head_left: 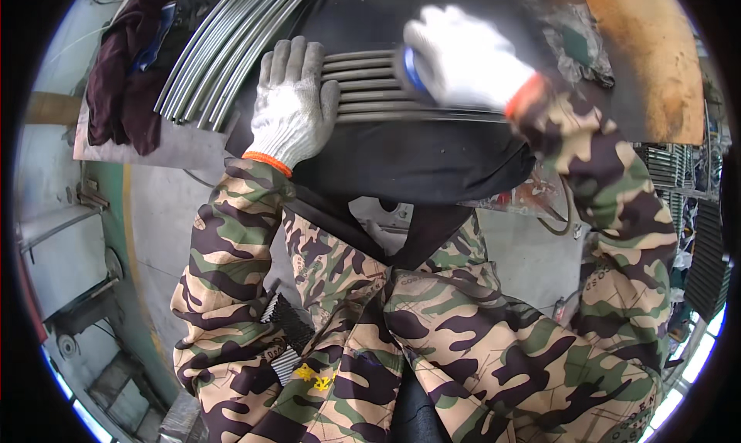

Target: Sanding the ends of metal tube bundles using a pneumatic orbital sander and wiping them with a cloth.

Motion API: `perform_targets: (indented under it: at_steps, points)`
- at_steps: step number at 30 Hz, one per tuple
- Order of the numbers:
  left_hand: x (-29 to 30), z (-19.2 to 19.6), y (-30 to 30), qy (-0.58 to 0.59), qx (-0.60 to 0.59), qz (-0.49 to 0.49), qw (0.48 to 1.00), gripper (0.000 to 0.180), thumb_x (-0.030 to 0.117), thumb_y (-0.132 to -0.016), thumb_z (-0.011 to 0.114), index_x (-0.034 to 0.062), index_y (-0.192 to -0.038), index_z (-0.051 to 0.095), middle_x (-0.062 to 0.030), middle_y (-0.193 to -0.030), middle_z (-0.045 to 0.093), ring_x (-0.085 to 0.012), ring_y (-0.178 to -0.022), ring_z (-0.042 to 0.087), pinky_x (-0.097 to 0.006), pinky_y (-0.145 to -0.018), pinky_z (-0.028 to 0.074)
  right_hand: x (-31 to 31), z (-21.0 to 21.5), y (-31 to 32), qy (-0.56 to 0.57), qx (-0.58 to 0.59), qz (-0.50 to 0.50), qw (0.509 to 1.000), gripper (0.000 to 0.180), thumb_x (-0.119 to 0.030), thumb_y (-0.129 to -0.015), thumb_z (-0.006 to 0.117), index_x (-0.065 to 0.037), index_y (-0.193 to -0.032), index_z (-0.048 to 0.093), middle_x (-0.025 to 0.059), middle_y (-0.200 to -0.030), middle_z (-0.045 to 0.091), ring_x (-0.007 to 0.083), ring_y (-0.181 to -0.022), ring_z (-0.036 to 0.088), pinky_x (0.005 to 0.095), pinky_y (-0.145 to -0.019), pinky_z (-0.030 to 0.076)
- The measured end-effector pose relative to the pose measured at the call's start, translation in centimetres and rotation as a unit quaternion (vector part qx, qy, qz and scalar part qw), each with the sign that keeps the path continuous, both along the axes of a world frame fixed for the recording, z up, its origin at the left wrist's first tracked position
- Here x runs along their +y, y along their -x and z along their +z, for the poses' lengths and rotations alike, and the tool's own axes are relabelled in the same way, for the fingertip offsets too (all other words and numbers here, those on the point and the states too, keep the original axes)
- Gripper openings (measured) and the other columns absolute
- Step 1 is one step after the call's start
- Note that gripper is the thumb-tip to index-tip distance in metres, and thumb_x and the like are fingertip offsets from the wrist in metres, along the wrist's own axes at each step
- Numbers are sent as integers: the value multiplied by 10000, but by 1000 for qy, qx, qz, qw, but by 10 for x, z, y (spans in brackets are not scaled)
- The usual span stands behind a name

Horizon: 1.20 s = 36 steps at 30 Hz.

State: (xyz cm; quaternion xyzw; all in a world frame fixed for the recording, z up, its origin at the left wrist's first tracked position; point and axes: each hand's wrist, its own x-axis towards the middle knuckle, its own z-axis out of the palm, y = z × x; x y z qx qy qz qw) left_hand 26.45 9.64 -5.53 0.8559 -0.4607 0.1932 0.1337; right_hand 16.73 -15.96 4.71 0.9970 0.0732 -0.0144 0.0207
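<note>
Several dull grey metal rods (363, 86) lie side by side on a black cloth (386, 153) in front of me. My left hand (293, 103), in a white knitted glove with grey fingers, rests flat over their left ends with its fingers stretched out. Over the right part of the rods is my gloved right hand (459, 57), smeared by motion. Its fingers are curled round a dark pad with a blue edge (414, 71), which is held against the rods. The pad's exact kind is too blurred to make out.
Shinier metal rods (231, 45) lie in a row at the upper left, beside a dark maroon cloth (127, 80). A crumpled clear plastic bag (579, 45) lies at the right near a brown-stained board (644, 57). More rods (670, 165) sit at the far right.
</note>
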Motion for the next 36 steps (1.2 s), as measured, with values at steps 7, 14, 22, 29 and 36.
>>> perform_targets:
  at_steps: [7,14,22,29,36]
  points:
    - [-7,15,-8,-21,9,1,1000,503,250,-967,623,-46,-1368,553,-252,-1387,562,-463,-1346,499,-553,-1154,392,-51,-7,27,3,-21,-63,998,307,-229,-922,646,-89,-1192,684,170,-1142,664,383,-1094,683,531,-889,591]
    - [-5,8,-19,-23,-19,-16,999,540,258,-997,630,-53,-1430,548,-298,-1446,562,-517,-1372,492,-598,-1175,375,-29,-2,52,-33,-46,-1,998,239,-223,-952,631,-58,-1116,687,188,-1066,652,385,-1010,676,547,-819,590]
    - [13,15,3,-29,-4,-80,996,660,221,-901,711,-122,-1428,511,-304,-1411,558,-521,-1298,505,-605,-1133,385,-85,-36,11,25,-135,-79,987,234,-262,-892,662,-143,-1074,748,117,-1013,698,328,-974,729,513,-783,604]
    - [21,37,10,-108,158,-50,980,1043,513,-805,859,-69,-1559,434,-314,-1555,477,-527,-1483,399,-592,-1260,325,-134,-6,70,-9,-37,-209,977,324,-337,-980,602,-108,-1170,730,196,-1190,707,437,-1107,706,553,-962,571]
    - [15,30,6,-56,125,-8,991,1022,553,-678,918,-5,-1452,553,-250,-1432,595,-478,-1368,521,-578,-1180,421,-191,0,168,-1,-38,-229,973,260,-332,-956,682,-94,-1059,702,173,-1075,690,422,-1062,680,531,-913,562]
